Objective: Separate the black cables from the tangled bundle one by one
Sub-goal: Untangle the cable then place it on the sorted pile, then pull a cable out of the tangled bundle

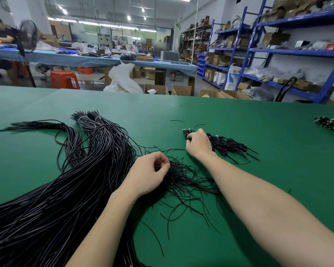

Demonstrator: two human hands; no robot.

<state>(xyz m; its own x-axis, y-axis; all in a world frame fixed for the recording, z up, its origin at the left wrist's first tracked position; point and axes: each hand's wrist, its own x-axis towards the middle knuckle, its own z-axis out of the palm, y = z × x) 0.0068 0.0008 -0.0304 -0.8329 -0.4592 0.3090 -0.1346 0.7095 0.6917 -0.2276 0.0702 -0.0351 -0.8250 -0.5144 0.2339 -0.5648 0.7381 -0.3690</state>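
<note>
On the green-matted work table (239, 120), centre foreground: loose tangle of thin short black cables (185, 182), strands fanning toward the near edge. Left hand (148, 174) sits on the tangle's left side, fingers curled, thumb and forefinger pinching what looks like one or a few strands; exact count unreadable. Right hand (198, 143) is further out, fingers curled round the connector end of a sorted pile of short black leads (229, 146) lying just right of it. Thick mass of long black cords (62, 185), partly tied at the far end, runs along the left and touches the tangle's edge. Another small black bundle (332, 123) sits well apart at far right.

Risks, my read:
- Pinch takes more than one strand, so a clump comes out instead of a single cable.
- Pulling against crossed loops tightens the knot.
- Strands snag the long cords alongside and drag them in.
- Right hand disturbs the sorted pile and re-mixes it.
</note>
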